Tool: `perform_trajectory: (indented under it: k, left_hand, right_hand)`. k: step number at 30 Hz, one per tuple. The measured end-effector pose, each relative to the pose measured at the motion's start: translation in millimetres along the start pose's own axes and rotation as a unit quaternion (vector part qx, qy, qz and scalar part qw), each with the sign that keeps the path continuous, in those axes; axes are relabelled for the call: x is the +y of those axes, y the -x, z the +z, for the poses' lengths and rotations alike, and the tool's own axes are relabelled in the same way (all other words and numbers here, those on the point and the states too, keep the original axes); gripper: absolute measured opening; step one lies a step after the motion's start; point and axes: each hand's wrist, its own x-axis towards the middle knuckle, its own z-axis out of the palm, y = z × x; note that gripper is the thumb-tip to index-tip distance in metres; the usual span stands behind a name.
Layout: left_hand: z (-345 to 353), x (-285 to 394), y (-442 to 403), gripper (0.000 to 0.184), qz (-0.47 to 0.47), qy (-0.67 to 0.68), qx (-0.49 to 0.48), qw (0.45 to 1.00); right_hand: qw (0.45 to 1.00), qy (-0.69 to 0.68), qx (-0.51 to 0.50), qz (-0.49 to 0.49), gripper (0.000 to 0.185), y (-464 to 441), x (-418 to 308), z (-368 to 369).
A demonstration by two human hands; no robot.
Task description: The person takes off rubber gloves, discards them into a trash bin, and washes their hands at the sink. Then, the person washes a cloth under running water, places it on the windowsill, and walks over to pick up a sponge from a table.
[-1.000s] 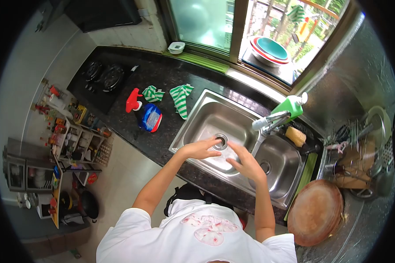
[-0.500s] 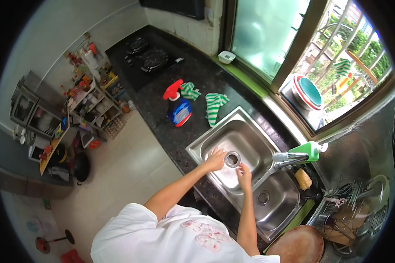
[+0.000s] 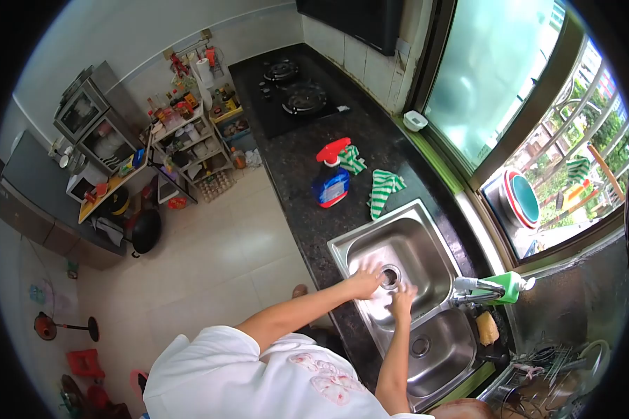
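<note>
Over the large basin of the steel sink (image 3: pixel 437 241), my left hand (image 3: pixel 365 279) is open, its fingers spread and blurred, just left of the drain (image 3: pixel 390 277). My right hand (image 3: pixel 402 302) is at the lower right of the drain, fingers blurred but apart, with nothing visible in it. The two hands are separate. Left of the sink, a blue spray bottle with a red head (image 3: pixel 330 185) stands on the dark counter (image 3: pixel 297 209). Beside it are two green-striped cloths, one partly behind the bottle and the other (image 3: pixel 384 192) near the sink's corner.
Along the sink's right side are the faucet (image 3: pixel 479 288), a green bottle (image 3: pixel 510 288) and a yellow sponge (image 3: pixel 487 328). The small basin (image 3: pixel 440 349) adjoins the large one. A stove (image 3: pixel 293 87) is at the counter's far end; a dish rack (image 3: pixel 552 373) is at lower right.
The view has turned, shifting the sink and counter rightward in the frame. My hands remain around the drain; my right hand's fingers, drawn together half a second ago, are now more spread.
</note>
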Motion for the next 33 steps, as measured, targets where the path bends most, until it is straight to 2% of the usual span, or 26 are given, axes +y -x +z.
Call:
perform_trajectory:
  k: [1,2,3,4,6,7,8,11,13,15,17,19,21,25,27,29,31,33]
  left_hand:
    - [9,-9,12,0.049,0.130,-0.202,0.146,0.960]
    - [-11,16,22,0.055,0.067,-0.192,0.031,0.979]
    - [-26,37,33,0.062,-0.026,0.034,0.032,0.999]
    - [-11,23,30,0.061,-0.026,0.066,0.056,0.996]
    - [2,5,35,0.060,-0.028,0.101,0.077,0.992]
    - [-2,3,39,0.058,-0.022,0.066,0.065,0.995]
    - [-7,1,43,0.056,-0.013,0.029,0.053,0.998]
    - [-21,0,57,0.051,0.017,0.042,0.065,0.997]
    - [-36,4,66,0.051,0.028,0.049,0.060,0.997]
    - [-43,1,76,0.050,0.036,0.054,0.057,0.996]
    - [-46,-7,84,0.049,0.046,0.031,0.116,0.992]
    - [-56,-10,94,0.046,0.049,0.027,0.113,0.992]
    - [-63,-18,103,0.045,0.041,0.032,0.111,0.992]
    - [-73,-36,122,0.048,0.046,0.056,0.103,0.992]
    - [-79,-44,135,0.048,0.036,0.068,0.104,0.992]
    - [-86,-55,147,0.048,0.034,0.074,0.095,0.992]
    - [-95,-67,158,0.048,0.018,0.088,0.093,0.992]
    - [-101,-84,167,0.048,0.013,0.121,0.094,0.988]
  right_hand:
    - [0.983,0.002,0.084,-0.162,0.031,5,18,15]
    - [0.972,-0.206,0.097,-0.050,0.032,6,7,12]
    - [0.906,-0.407,0.101,0.065,0.033,14,-10,12]
    - [0.898,-0.415,0.092,0.114,0.034,23,-11,5]
    - [0.935,-0.322,0.076,0.131,0.034,34,1,14]
    - [0.948,-0.275,0.056,0.152,0.034,37,-1,12]
    - [0.947,-0.274,0.058,0.155,0.034,37,-4,11]
    - [0.945,-0.266,0.018,0.191,0.034,31,-22,4]
    - [0.935,-0.310,0.025,0.173,0.033,17,-38,0]
    - [0.964,-0.233,0.123,0.021,0.032,-12,-36,12]
    - [0.968,-0.228,0.102,0.030,0.030,-50,-50,-6]
    - [0.959,-0.178,0.219,0.026,0.030,-86,-80,-25]
    - [0.956,-0.176,0.233,0.008,0.029,-127,-103,-49]
    - [0.969,-0.026,0.244,-0.038,0.029,-207,-130,-52]
    - [0.970,-0.005,0.243,-0.028,0.030,-226,-140,-51]
    - [0.983,0.062,0.160,0.066,0.030,-242,-134,-41]
    - [0.977,0.025,0.186,0.102,0.027,-264,-116,-35]
    - [0.953,-0.118,0.235,0.147,0.023,-262,-116,-53]
